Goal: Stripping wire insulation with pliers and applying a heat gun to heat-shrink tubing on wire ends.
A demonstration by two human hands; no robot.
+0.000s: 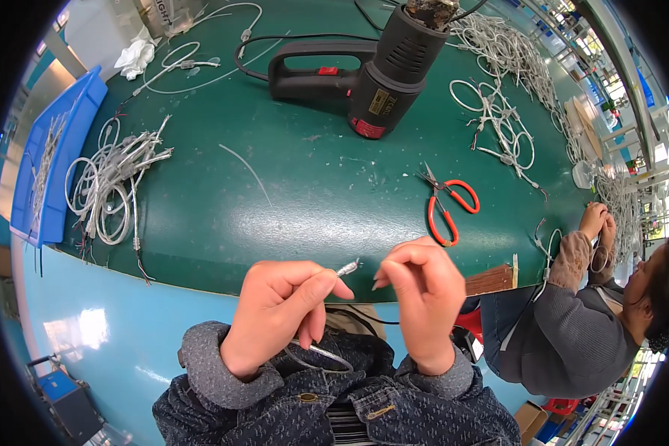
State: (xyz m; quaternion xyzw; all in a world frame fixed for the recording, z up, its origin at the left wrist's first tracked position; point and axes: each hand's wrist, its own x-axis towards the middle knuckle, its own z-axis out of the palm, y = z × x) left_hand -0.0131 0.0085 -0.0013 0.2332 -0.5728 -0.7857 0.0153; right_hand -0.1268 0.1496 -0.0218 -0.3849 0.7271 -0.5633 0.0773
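My left hand [282,305] pinches a thin cable [347,267] near its end, between thumb and forefinger. The cable has a clear, silvery jacket, and its tip points right, toward my other hand. Its tail loops out below my palm, over my lap. A short gap to the right, my right hand [424,293] is raised with thumb and forefinger drawn together; whether something small is between them I cannot make out. Beyond that hand, snips with orange handles [446,204] lie on the green table [223,238], their blades apart.
A black heat gun [383,74] stands at the far middle. Bundled cables [115,178] lie at left beside a blue tray [82,111]; more cables [502,123] are spread at right. A clear strip [247,175] lies mid-table. At right, a co-worker [572,320] sits handling cable.
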